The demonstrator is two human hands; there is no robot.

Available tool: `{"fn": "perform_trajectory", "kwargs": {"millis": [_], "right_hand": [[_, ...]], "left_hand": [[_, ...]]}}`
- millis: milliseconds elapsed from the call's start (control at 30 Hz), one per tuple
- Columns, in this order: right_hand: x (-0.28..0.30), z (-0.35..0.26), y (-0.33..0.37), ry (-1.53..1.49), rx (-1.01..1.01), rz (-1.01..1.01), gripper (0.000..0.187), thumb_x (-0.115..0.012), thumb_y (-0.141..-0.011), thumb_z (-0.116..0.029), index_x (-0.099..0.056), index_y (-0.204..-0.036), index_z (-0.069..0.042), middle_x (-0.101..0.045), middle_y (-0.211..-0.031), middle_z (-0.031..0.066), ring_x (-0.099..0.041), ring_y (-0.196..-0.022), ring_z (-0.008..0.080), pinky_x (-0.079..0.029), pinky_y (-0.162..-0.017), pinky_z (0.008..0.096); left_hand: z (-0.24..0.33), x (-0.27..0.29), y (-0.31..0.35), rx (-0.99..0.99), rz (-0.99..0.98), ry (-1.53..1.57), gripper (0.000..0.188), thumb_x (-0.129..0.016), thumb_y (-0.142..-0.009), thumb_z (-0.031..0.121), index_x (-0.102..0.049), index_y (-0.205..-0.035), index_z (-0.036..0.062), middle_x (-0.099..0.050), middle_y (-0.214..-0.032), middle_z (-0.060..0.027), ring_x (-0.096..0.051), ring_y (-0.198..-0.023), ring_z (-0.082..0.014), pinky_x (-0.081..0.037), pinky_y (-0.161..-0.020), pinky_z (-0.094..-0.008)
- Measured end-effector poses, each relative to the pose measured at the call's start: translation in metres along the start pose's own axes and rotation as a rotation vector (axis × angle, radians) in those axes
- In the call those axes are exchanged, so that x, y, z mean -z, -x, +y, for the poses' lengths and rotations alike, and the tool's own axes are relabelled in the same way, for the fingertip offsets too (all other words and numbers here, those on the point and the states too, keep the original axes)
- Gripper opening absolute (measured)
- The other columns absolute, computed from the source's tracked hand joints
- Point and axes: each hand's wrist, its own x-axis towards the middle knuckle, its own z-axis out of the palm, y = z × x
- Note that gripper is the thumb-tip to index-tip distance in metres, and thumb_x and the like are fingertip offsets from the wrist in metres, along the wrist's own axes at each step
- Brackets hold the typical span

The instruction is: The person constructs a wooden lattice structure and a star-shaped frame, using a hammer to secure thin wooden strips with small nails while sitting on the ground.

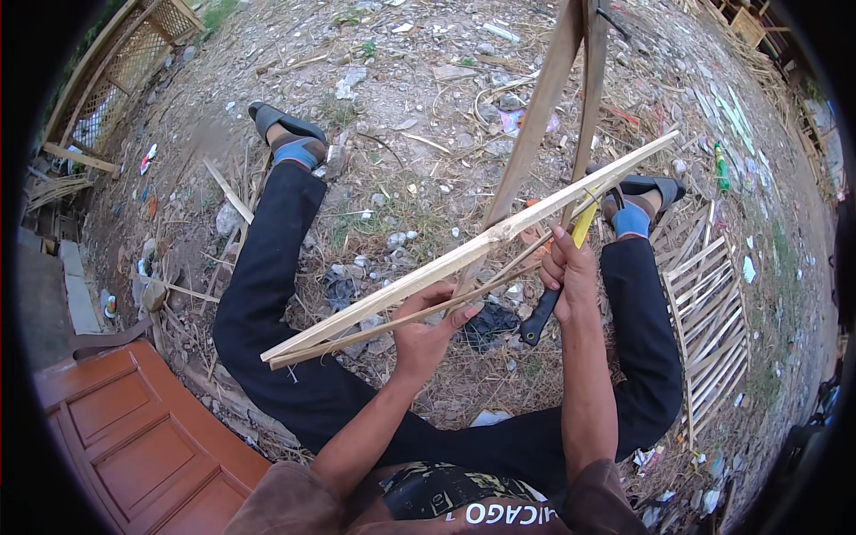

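Note:
A long pale split bamboo strip (401, 283) slants across in front of me, its right end higher and farther off. Beneath it runs a thinner brownish strip (383, 329), close against it at the left end and apart towards the middle. My left hand (426, 334) is closed round the strips left of centre, thumb on the near side. My right hand (571, 272) grips a tool with a black handle (540, 316) and a yellow part (584, 225); its blade cannot be made out. The pale strip passes just beyond that hand.
Two tall brown strips (537, 116) rise beyond my hands. A slatted bamboo panel (711, 321) lies at right, outside my leg. A brown panelled door (147, 437) lies at lower left. Stones, litter, a black plastic bag (490, 324) and a green bottle (721, 168) dot the ground.

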Motion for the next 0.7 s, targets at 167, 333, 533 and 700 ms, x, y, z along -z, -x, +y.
{"fn": "perform_trajectory", "kwargs": {"millis": [167, 333, 533, 700], "right_hand": [[-0.006, 0.001, 0.002, 0.029, -0.015, 0.031, 0.023, -0.069, -0.091, -0.016, -0.047, -0.093, -0.01, -0.028, -0.056, -0.0086, -0.025, -0.039, 0.0023, -0.021, -0.035, 0.0208], [-0.012, 0.003, 0.004, 0.061, -0.02, 0.027, 0.024, -0.069, -0.09, -0.014, -0.045, -0.09, -0.011, -0.029, -0.056, -0.0081, -0.025, -0.039, 0.003, -0.021, -0.034, 0.0213], [-0.014, 0.001, 0.01, 0.057, -0.025, 0.039, 0.032, -0.072, -0.088, -0.011, -0.041, -0.094, -0.013, -0.031, -0.058, -0.0073, -0.027, -0.039, 0.0025, -0.022, -0.034, 0.0209], [-0.021, -0.004, 0.016, 0.042, -0.029, -0.022, 0.031, -0.072, -0.088, -0.011, -0.041, -0.095, -0.014, -0.03, -0.057, -0.0075, -0.026, -0.039, 0.0025, -0.022, -0.035, 0.0207]], "left_hand": [[-0.006, 0.004, 0.002, -0.068, -0.049, -0.008, 0.044, -0.083, -0.075, 0.001, -0.054, -0.109, 0.0031, -0.062, -0.107, -0.0078, -0.062, -0.1, -0.0158, -0.05, -0.092, -0.0304], [-0.01, 0.013, -0.004, -0.084, 0.034, -0.099, 0.049, -0.083, -0.072, 0.0, -0.057, -0.113, 0.0, -0.063, -0.11, -0.0106, -0.063, -0.103, -0.0182, -0.051, -0.093, -0.0328], [-0.005, 0.024, -0.015, -0.109, -0.031, -0.204, 0.047, -0.079, -0.077, -0.002, -0.058, -0.119, -0.005, -0.065, -0.112, -0.0117, -0.064, -0.103, -0.0192, -0.052, -0.093, -0.0335], [0.0, 0.037, -0.022, -0.032, -0.077, -0.036, 0.043, -0.079, -0.077, -0.001, -0.061, -0.116, -0.003, -0.065, -0.112, -0.0104, -0.064, -0.103, -0.0171, -0.051, -0.095, -0.0324]]}}
